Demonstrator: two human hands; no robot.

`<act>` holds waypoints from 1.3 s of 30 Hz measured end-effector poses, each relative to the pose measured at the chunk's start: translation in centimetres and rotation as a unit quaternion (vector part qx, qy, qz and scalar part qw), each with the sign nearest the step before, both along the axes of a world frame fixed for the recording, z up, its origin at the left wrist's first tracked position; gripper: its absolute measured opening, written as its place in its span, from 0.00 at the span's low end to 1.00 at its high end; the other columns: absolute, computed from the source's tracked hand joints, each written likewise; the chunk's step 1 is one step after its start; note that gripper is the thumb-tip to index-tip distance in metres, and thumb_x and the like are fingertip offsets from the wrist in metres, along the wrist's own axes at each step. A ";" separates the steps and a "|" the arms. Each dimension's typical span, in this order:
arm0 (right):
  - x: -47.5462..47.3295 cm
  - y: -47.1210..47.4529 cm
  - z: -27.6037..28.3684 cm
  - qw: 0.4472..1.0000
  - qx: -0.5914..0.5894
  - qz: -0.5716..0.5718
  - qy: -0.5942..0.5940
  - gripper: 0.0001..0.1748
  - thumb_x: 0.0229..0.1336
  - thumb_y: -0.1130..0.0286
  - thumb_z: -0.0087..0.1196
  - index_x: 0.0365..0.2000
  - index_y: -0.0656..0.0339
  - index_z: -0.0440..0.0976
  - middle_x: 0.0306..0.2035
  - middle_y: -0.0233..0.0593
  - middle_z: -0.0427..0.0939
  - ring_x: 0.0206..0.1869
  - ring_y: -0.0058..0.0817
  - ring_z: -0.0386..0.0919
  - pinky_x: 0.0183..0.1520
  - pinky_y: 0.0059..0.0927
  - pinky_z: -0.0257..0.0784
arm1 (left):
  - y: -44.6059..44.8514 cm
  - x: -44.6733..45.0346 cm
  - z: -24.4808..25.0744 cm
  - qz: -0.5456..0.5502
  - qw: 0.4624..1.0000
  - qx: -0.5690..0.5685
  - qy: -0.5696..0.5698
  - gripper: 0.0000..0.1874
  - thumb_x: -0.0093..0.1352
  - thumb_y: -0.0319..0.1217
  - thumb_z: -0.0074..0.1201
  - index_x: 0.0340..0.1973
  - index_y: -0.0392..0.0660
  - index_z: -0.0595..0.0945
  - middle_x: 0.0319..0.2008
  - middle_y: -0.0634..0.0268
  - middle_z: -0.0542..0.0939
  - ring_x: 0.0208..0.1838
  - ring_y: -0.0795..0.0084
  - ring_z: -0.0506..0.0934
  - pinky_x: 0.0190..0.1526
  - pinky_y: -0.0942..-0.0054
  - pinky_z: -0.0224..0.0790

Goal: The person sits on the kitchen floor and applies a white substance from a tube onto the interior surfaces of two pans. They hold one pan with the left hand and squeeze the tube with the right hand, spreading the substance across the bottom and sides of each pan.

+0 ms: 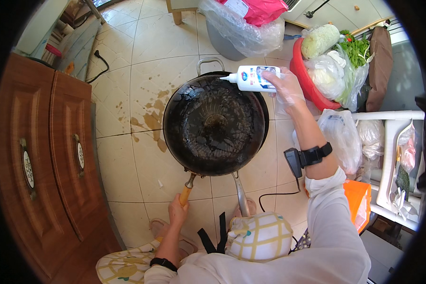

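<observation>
A blackened wok (216, 124) with a wet, stained round face lies before me. I cannot tell whether its inside or underside faces up. My left hand (178, 212) grips its yellow handle (185, 194). Beneath it sits a second pan, whose metal handle (241, 195) points toward me and whose loop handle (211, 61) shows at the far side. In my right hand (287, 88), covered by a clear plastic glove, is a white squeeze bottle (250, 78) bearing writing. The bottle is tipped sideways, its nozzle pointing left over the wok's far right rim.
Brown liquid spots (152, 120) mark the tiles left of the wok. Wooden cabinets (71, 156) line the left. A lined grey bin (222, 39) stands beyond. At right are a red basin (297, 67) of vegetables, an open drawer (387, 116) with bagged food and an orange bag (355, 202).
</observation>
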State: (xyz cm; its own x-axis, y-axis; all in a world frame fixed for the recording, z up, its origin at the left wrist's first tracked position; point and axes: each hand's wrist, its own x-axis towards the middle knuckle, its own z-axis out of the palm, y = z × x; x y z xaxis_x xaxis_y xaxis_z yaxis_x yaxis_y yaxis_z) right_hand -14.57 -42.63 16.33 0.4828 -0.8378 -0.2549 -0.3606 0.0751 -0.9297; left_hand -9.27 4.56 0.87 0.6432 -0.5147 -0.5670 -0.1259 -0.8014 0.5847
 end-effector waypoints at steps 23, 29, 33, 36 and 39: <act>-10.7 0.0 7.2 0.990 0.040 -0.051 -0.122 0.26 0.55 0.57 0.63 0.49 0.62 0.71 0.33 0.29 0.80 0.27 0.13 0.75 0.24 0.18 0.67 | -1.0 1.9 1.2 -0.066 0.924 -0.100 -0.362 0.13 0.53 0.23 0.63 0.33 0.44 0.78 0.28 0.58 0.79 0.34 0.52 0.76 0.34 0.55 0.68; -11.1 2.0 7.9 0.996 0.030 -0.040 -0.078 0.27 0.54 0.59 0.64 0.48 0.63 0.69 0.32 0.28 0.79 0.27 0.12 0.75 0.24 0.16 0.66 | -1.5 1.5 1.7 -0.056 0.933 -0.095 -0.343 0.13 0.53 0.24 0.63 0.34 0.45 0.79 0.28 0.60 0.78 0.34 0.52 0.76 0.34 0.56 0.67; -10.2 2.5 7.5 0.997 0.007 -0.057 -0.054 0.24 0.54 0.60 0.63 0.47 0.62 0.69 0.31 0.28 0.78 0.27 0.11 0.73 0.24 0.16 0.64 | -1.4 1.4 1.8 -0.048 0.936 -0.097 -0.336 0.13 0.54 0.24 0.63 0.34 0.45 0.79 0.27 0.60 0.78 0.33 0.52 0.76 0.34 0.56 0.66; -8.8 2.9 7.6 0.994 0.025 -0.063 -0.087 0.24 0.55 0.61 0.63 0.47 0.61 0.69 0.31 0.28 0.78 0.28 0.12 0.72 0.24 0.17 0.63 | -1.5 1.5 1.8 -0.049 0.930 -0.100 -0.350 0.13 0.54 0.24 0.63 0.34 0.46 0.79 0.27 0.60 0.78 0.33 0.52 0.75 0.33 0.55 0.66; -6.9 3.7 8.1 0.993 0.026 -0.027 -0.114 0.22 0.53 0.61 0.65 0.43 0.63 0.71 0.33 0.31 0.79 0.28 0.14 0.74 0.24 0.18 0.65 | -1.4 1.7 2.1 -0.056 0.922 -0.103 -0.368 0.13 0.54 0.24 0.63 0.34 0.46 0.79 0.27 0.60 0.78 0.33 0.52 0.76 0.34 0.55 0.66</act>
State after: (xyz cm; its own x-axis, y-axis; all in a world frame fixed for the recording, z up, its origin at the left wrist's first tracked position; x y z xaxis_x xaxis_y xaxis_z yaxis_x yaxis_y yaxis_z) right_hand -21.47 -38.96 24.46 0.4873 -0.8529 -0.1873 -0.1345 0.1386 -0.9812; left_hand -7.53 3.13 2.92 0.7511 -0.6492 0.1197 -0.6246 -0.6402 0.4471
